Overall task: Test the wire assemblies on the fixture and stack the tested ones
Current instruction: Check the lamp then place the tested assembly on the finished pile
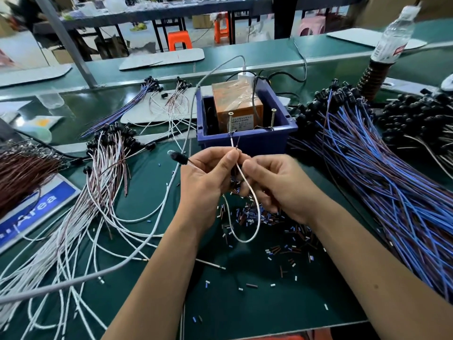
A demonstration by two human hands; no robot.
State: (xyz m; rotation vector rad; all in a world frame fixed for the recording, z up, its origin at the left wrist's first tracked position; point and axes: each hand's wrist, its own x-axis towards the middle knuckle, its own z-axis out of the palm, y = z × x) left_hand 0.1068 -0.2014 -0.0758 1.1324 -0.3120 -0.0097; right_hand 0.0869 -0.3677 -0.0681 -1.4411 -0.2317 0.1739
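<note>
My left hand (pixel 208 177) and my right hand (pixel 272 182) meet just in front of the blue box (pixel 245 141), both pinching one wire assembly (pixel 255 217). Its white and brown wires loop down below my hands. The bare wire ends point up from my fingers toward the two upright screws (pixel 230 122) on the fixture, an orange block (pixel 236 104) inside the box. The assembly's black cap (pixel 178 158) sticks out left of my left hand. A pile of white and brown assemblies (pixel 98 182) lies to the left.
A large heap of blue and purple assemblies (pixel 382 182) fills the right side. Cut insulation bits (pixel 269 229) litter the green mat. A grey cable (pixel 171 192) arcs across the left. A water bottle (pixel 392 33) stands upended at the back right. A blue sign (pixel 36 207) lies left.
</note>
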